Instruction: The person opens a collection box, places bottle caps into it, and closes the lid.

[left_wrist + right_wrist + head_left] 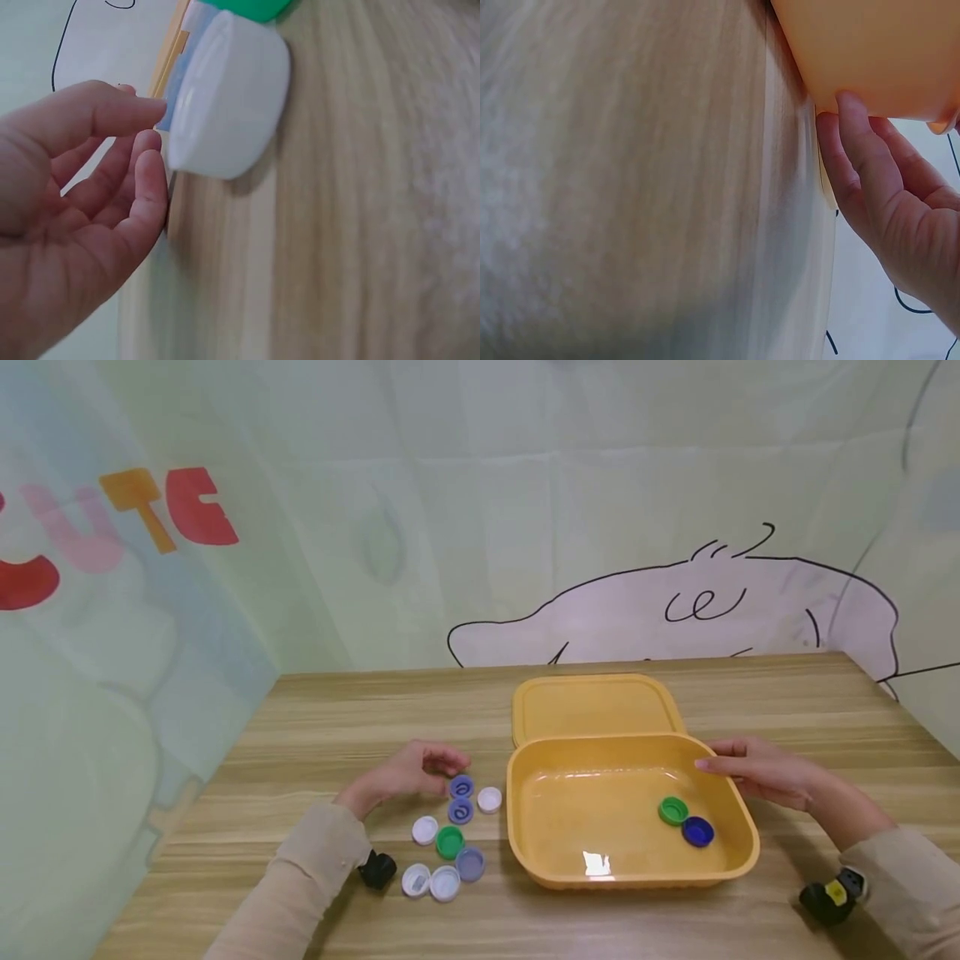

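Observation:
My left hand (416,770) is just behind two purple bottle caps (461,811), its fingertips right by the farther one. Nothing shows between its bent fingers and thumb in the left wrist view, where a white bottle cap (232,97) stands close by. With the thumb over the rim and the fingers against the outer wall, my right hand (765,772) grips the right side of a yellow plastic box (585,810). Inside the box lie a green bottle cap (673,811) and a dark blue one (698,832), side by side.
More caps lie left of the box: several white ones (446,883), a green one (450,842) and a plain purple one (470,864). Behind the box, its flat yellow lid (596,704) rests on the wooden table (360,710). A printed curtain (420,527) hangs beyond the table's back edge.

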A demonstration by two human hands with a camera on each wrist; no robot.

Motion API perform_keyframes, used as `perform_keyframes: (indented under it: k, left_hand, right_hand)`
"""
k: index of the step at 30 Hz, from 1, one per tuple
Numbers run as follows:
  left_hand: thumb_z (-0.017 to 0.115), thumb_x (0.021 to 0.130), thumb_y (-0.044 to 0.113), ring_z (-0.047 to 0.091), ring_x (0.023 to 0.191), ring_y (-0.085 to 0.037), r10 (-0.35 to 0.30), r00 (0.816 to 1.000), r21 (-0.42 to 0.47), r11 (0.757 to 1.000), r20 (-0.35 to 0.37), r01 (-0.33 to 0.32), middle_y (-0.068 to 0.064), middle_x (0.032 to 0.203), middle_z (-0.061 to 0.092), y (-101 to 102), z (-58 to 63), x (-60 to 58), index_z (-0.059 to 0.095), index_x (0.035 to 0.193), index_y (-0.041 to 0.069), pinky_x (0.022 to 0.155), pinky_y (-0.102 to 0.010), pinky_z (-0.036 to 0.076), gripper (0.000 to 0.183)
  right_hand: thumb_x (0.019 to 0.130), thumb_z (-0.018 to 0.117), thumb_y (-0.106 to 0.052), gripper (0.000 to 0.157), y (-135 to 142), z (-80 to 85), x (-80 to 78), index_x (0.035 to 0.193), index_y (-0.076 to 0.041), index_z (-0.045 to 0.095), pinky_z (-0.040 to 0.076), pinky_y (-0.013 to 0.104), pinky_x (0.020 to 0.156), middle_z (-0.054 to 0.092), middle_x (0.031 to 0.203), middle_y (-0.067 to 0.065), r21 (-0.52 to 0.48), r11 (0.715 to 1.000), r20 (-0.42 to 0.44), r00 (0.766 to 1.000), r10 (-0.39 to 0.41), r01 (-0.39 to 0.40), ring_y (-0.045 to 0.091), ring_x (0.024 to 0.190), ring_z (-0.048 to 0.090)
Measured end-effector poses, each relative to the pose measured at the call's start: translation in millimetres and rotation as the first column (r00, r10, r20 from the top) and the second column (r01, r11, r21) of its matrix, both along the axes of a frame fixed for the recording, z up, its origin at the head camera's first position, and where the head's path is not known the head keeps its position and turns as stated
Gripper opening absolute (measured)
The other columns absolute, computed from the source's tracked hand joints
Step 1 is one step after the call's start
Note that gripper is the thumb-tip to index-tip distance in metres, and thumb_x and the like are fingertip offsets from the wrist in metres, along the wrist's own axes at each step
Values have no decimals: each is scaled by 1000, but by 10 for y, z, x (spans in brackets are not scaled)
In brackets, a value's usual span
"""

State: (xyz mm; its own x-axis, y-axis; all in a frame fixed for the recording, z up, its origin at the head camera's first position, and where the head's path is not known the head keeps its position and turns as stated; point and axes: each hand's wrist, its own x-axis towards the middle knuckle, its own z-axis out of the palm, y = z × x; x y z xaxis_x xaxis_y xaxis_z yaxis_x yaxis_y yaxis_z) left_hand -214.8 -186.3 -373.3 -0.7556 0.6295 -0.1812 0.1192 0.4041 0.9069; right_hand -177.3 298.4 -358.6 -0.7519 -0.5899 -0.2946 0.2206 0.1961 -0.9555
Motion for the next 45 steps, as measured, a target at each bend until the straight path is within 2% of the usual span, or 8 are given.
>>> perform_keyframes:
  k: [7, 17, 24, 29, 34, 40, 45]
  left_hand:
    - [65, 74, -6, 55, 98, -20, -11, 999, -106, 994, -51, 6, -9, 110, 63, 53, 10, 35, 60, 116, -2, 90, -35, 45, 42]
    - [66, 71, -10, 56, 98, -20, -44, 996, -146, 989, -77, 32, -9, 111, 63, 105, 53, 48, 61, 115, -1, 86, -32, 49, 45]
    - [68, 70, -10, 57, 94, -18, -53, 995, -153, 987, -83, 40, -8, 106, 64, 122, 49, 44, 63, 111, -1, 83, -30, 49, 43]
    - [69, 71, -10, 58, 93, -19, -58, 995, -138, 989, -83, 47, -10, 104, 65, 111, 43, 34, 63, 110, -3, 83, -30, 49, 40]
    - [70, 70, -9, 59, 94, -21, -52, 996, -109, 993, -77, 44, -13, 105, 65, 96, 41, 42, 63, 109, -5, 85, -32, 49, 39]
    - [70, 71, -6, 58, 93, -19, -22, 997, -100, 995, -77, 14, -10, 103, 65, 91, 21, 39, 64, 108, -4, 86, -32, 48, 38]
    - [71, 71, -4, 57, 91, -19, 19, 997, -106, 994, -75, -27, -7, 100, 65, 88, 10, 32, 65, 108, -1, 85, -32, 48, 38]
  right_hand:
    - [98, 46, -13, 32, 6, -23, 6, 122, 7, 53, 52, 32, 82, 64, 106, 6, 7, 1000, -3, 1000, 2, -2, 15, 95, 61]
    - [98, 45, -13, 33, 17, -28, 12, 124, 7, 51, 51, 33, 83, 64, 108, 6, -2, 1000, 3, 1000, 9, -9, 16, 96, 61]
    - [98, 45, -12, 28, 12, -46, 12, 121, 1, 56, 51, 33, 83, 64, 107, 6, -5, 1000, 8, 1000, 8, -8, 16, 96, 62]
    - [98, 45, -13, 33, 9, -34, 15, 125, 6, 51, 51, 33, 84, 64, 108, 7, -1, 1000, 8, 1000, 5, -5, 16, 97, 61]
    - [98, 45, -13, 33, 0, -31, 8, 125, 6, 50, 51, 34, 84, 63, 109, 7, 6, 1000, 12, 1000, 2, -2, 16, 97, 61]
    - [99, 45, -13, 40, 15, -20, 13, 128, 14, 42, 51, 34, 83, 63, 108, 7, 19, 1000, 2, 1000, -9, 9, 16, 96, 61]
    - [99, 43, -12, 39, 22, -24, 6, 128, 15, 42, 51, 33, 83, 63, 108, 6, 10, 1000, -3, 1000, -3, 3, 16, 97, 62]
